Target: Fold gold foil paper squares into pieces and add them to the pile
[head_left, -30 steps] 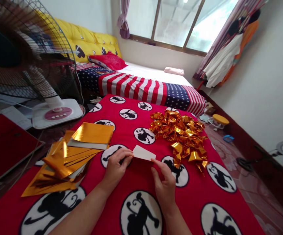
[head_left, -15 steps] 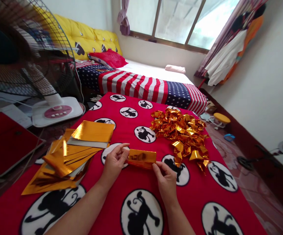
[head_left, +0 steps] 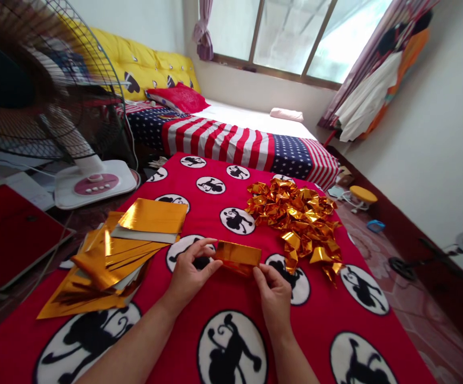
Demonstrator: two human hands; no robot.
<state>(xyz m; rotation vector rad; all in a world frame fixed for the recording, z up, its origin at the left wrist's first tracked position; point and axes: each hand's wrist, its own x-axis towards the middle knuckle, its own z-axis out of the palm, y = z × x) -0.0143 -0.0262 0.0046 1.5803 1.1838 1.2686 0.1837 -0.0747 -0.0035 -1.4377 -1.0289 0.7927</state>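
A folded strip of gold foil paper (head_left: 239,255) is held low over the red cloth (head_left: 167,341) with monkey prints. My right hand (head_left: 273,290) pinches its right end between thumb and fingertips. At the strip's left end, my left hand (head_left: 191,269) has its thumb and fingers apart, with the thumb tip by the lower corner. To the left lies a loose stack of flat gold foil sheets (head_left: 151,216), some showing grey undersides. A heap of folded gold foil pieces (head_left: 295,210) rests to the right.
An electric fan (head_left: 95,181) stands at the left beside a red flat case (head_left: 11,234). Behind the cloth is a bed with a flag-pattern cover (head_left: 223,140). A yellow-topped stool (head_left: 362,193) and a blue object (head_left: 375,226) are on the floor at right.
My left thumb and fingers have spread from a pinch on the strip's left end. The strip and my right hand have shifted slightly right.
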